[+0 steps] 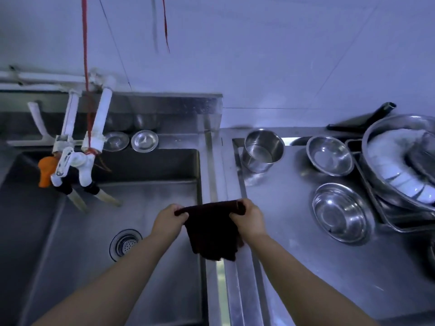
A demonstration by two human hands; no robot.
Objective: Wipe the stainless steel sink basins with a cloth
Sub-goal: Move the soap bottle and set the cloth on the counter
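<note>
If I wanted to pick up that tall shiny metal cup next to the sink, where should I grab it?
Grab the tall stainless steel cup by its round side wall, just under the rim, probably coming from above and the front. It stands upright with its mouth open and shows no handle, so fingers would wrap round the wall. The small steel bowl sits apart on its right, leaving room.

A pale wall (259, 55) rises behind a stainless steel counter (294, 231). 2 red cords (84, 43) hang down it. The light is dim and bluish.
</note>
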